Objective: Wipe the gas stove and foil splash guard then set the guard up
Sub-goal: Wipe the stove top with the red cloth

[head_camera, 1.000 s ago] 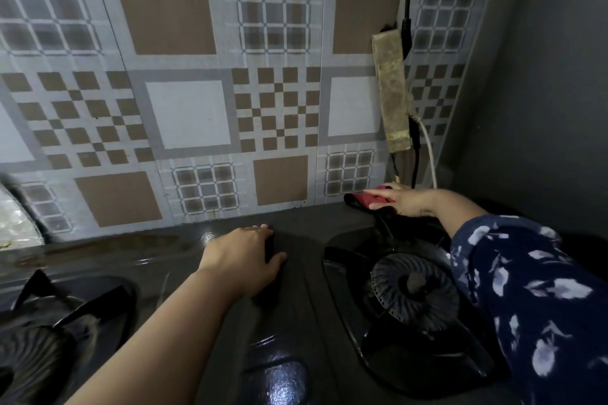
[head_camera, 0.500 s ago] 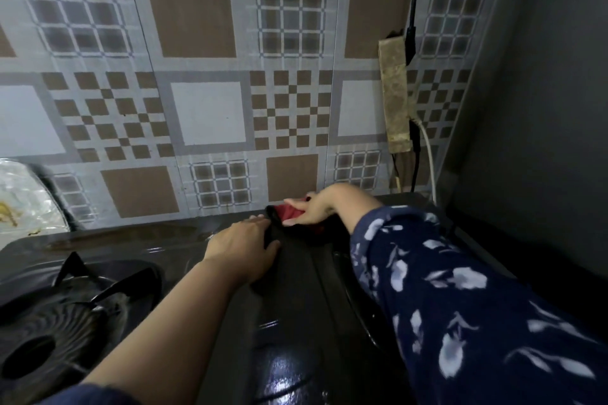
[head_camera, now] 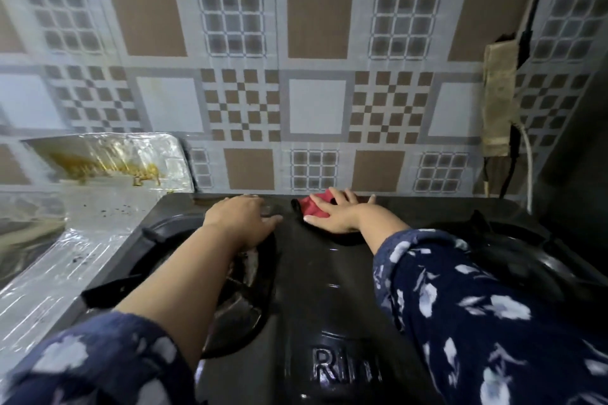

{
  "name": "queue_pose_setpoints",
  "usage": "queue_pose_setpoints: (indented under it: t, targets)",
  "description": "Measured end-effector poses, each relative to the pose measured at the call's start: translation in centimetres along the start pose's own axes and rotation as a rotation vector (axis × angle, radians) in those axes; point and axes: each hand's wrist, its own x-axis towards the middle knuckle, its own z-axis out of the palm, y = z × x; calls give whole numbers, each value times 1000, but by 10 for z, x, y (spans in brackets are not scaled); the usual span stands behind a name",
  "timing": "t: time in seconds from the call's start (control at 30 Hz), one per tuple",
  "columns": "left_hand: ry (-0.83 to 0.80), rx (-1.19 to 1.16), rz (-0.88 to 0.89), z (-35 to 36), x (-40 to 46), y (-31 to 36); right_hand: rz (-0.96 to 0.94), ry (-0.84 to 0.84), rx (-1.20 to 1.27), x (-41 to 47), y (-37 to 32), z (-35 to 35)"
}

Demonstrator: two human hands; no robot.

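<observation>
in the head view, compared with half a second ago, the foil splash guard (head_camera: 108, 158) is now showing much more at the left, and the right hand (head_camera: 339, 212) is spreading flatter on the red cloth (head_camera: 316, 204). this hand is pressing the cloth with open fingers at the back edge of the gas stove (head_camera: 329, 289). the left hand (head_camera: 243, 219) is resting palm down just left of it, clasping nothing. the guard is leaning on the tiled wall (head_camera: 312, 76), its long axis running left to right.
</observation>
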Motion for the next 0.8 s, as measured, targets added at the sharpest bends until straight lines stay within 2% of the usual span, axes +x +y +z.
queue_pose_setpoints:
  t: [0.3, 0.63, 0.8]
  targets:
    - [43, 13, -88, -9, -9, -67, -173, 32, -21, 28, -58, -2]
    - [-63, -52, -309, -3, -1, -145, -373, -23, -27, 81, -124, -17]
    - [-85, -148, -285, -1, 3, -157, -494, -48, -5, 105, -174, -22]
